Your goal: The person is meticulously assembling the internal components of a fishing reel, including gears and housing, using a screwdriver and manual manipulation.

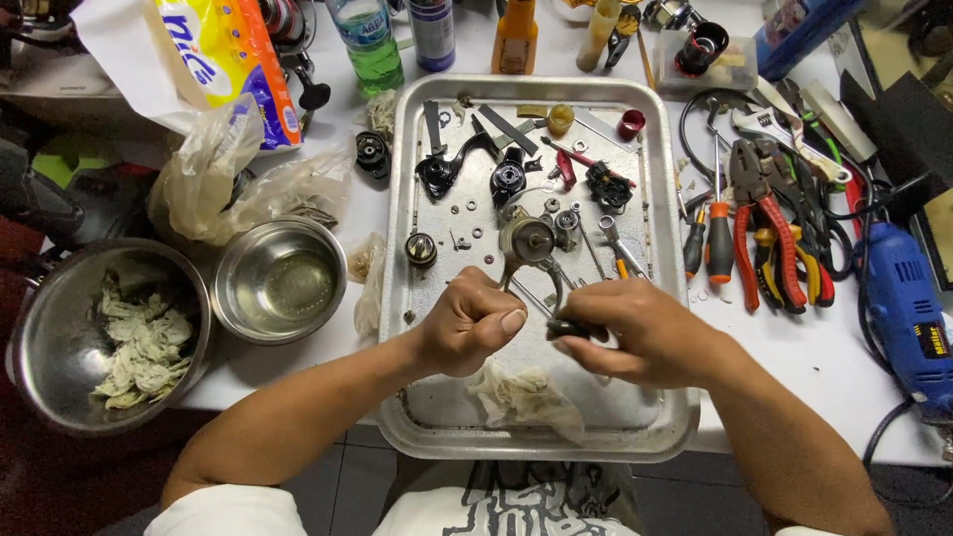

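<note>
Over the near half of a metal tray (pixel 407 199), my left hand (pixel 472 320) is closed around the stem of a round metal reel part (pixel 526 240). Beside it, my right hand (pixel 635 333) grips a small dark piece (pixel 568 329) at the part's lower end. Both hands meet above a crumpled stained tissue (pixel 524 395) lying in the tray. Further back in the tray lie black reel pieces (pixel 508 181), a round knob (pixel 420 249), washers, screws and a red cap (pixel 630 123).
Two steel bowls stand to the left, a small one (pixel 279 281) and a larger one (pixel 60 337) holding used tissues. Pliers and screwdrivers (pixel 759 228) lie right of the tray, with a blue power tool (pixel 908 308) beyond. Bottles (pixel 369 45) and plastic bags (pixel 213 169) crowd the back.
</note>
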